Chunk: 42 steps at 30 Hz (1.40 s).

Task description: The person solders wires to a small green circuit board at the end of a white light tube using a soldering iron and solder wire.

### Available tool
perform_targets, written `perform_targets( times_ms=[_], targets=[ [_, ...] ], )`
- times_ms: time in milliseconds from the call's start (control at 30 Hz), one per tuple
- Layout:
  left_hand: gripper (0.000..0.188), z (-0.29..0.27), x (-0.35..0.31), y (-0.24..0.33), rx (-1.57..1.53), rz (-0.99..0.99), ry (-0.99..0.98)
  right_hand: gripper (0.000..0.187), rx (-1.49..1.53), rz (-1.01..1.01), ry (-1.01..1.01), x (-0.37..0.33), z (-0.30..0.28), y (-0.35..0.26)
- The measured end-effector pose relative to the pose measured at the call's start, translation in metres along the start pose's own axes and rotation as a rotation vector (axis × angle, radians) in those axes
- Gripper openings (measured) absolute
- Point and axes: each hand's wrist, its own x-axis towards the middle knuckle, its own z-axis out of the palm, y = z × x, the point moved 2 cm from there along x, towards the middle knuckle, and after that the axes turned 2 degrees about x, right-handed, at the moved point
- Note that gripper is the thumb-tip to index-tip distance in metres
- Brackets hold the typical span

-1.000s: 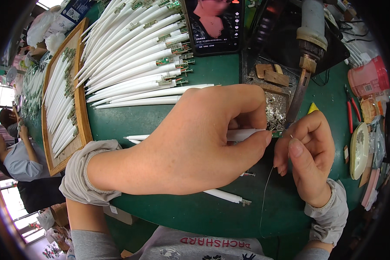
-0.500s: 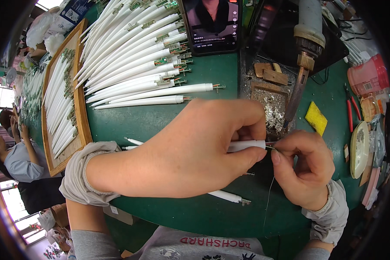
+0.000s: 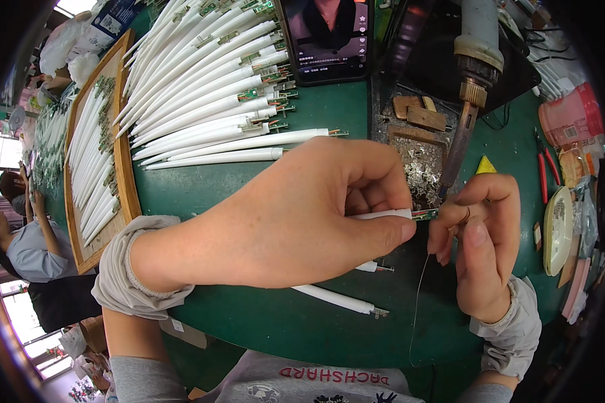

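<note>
1. The left hand [image 3: 302,218], back upward, pinched a white tube [image 3: 388,214] between thumb and fingers, its circuit board [image 3: 425,215] pointing right, near the tip of the soldering iron [image 3: 474,94].
2. The right hand [image 3: 484,248] stood upright, curled fingers holding a thin wire [image 3: 419,302].

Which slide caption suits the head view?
Left hand holds a white tube with green circuit board near a soldering iron, right hand close.

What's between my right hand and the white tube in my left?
The head view shows a green circuit board at the end of the white tube.
</note>
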Motion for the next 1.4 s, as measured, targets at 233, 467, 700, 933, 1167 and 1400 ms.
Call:
perform_targets(
  times_ms=[233,467,700,933,1167,1400],
  targets=[
    [0.014,-0.005,0.002,-0.001,-0.055,-0.063,-0.041,0.021,0.067,0.08,0.055,0.002,-0.002,0.0],
    [0.011,-0.004,0.003,-0.006,-0.056,0.005,-0.041,0.018,0.01,0.16,0.014,0.004,-0.001,-0.001],
    [0.008,-0.005,0.004,-0.002,-0.034,0.02,0.021,0.018,0.051,0.228,-0.038,0.003,-0.003,-0.004],
    [0.007,-0.005,0.003,0.003,-0.016,0.073,0.08,0.015,0.059,0.113,-0.122,0.003,0.002,-0.006],
    [0.008,-0.004,0.0,0.003,-0.02,0.029,0.087,0.014,0.058,0.125,-0.12,0.006,0.003,-0.005],
    [0.008,-0.001,0.0,0.002,-0.03,0.124,0.09,0.015,0.069,0.111,-0.103,0.006,0.003,-0.004]
  ],
)
